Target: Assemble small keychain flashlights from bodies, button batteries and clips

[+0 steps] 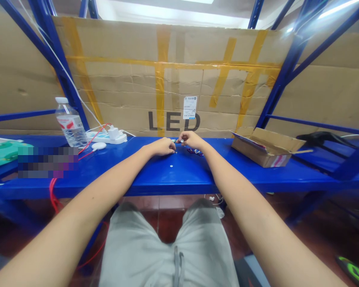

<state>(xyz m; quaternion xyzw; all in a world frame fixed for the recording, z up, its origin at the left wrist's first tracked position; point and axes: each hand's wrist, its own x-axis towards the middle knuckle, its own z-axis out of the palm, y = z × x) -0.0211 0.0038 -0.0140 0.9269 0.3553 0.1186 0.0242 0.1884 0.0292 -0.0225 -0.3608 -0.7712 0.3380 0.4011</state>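
Observation:
Both my arms reach forward over a blue metal shelf [155, 179]. My left hand [163, 146] rests on the shelf with its fingers curled together; what they hold is too small to make out. My right hand [189, 139] pinches a small silvery part [182, 140] between thumb and fingertips, close to the left hand. A little heap of small red and dark parts [195, 151] lies just right of my right hand. One tiny white piece [171, 165] sits on the shelf in front of my hands.
An open cardboard box [265, 148] stands at the right. At the left are a water bottle [71, 123], a white power strip [107, 136] with a plug and red wire, and a green packet [2, 153]. A taped cardboard sheet marked LED [173, 79] backs the shelf.

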